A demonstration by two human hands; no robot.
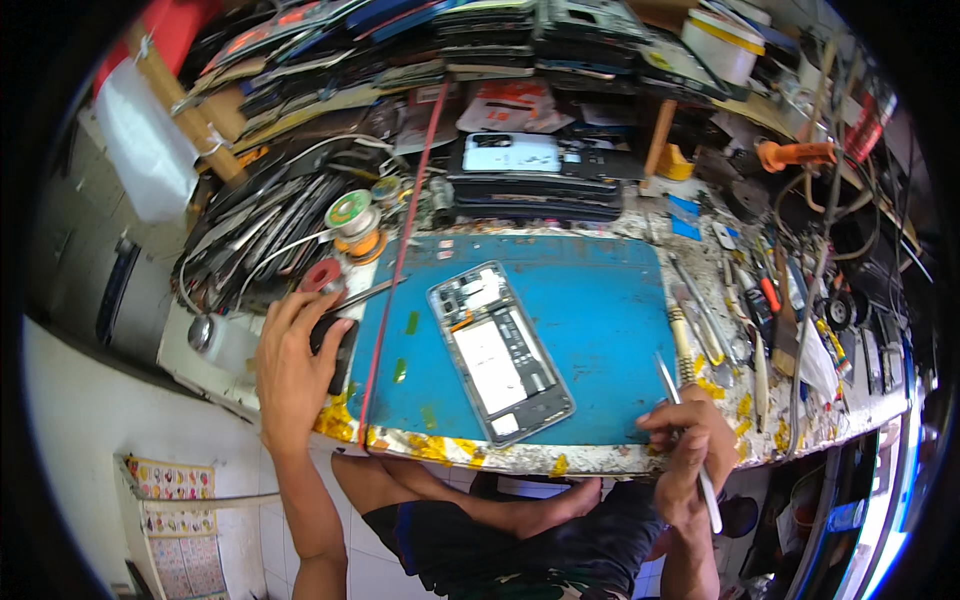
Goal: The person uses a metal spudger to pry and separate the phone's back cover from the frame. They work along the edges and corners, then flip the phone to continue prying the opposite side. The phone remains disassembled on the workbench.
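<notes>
An opened smartphone (505, 355) lies at a slant on the blue work mat (610, 330), its battery and boards exposed. My right hand (690, 445), at the mat's near right corner, is closed around a slim metal tool (668, 378). The tool's pointed end aims away from me; its exact kind is unclear. At the mat's left edge, my left hand (292, 360) has thumb and fingers apart over a black block-like object (338, 352). Its fingertips are close to a red spool (322, 273) and the end of a thin grey tool (368, 294); whether they touch is unclear.
Stacked phone parts (540, 195) stand behind the mat, beside solder spools (350, 212). A red strap (410, 220) crosses the mat's left side. Brushes, pliers and screwdrivers crowd the right, with an orange-handled tool (795, 154) farther back. A metal-topped bottle (203, 333) stands left.
</notes>
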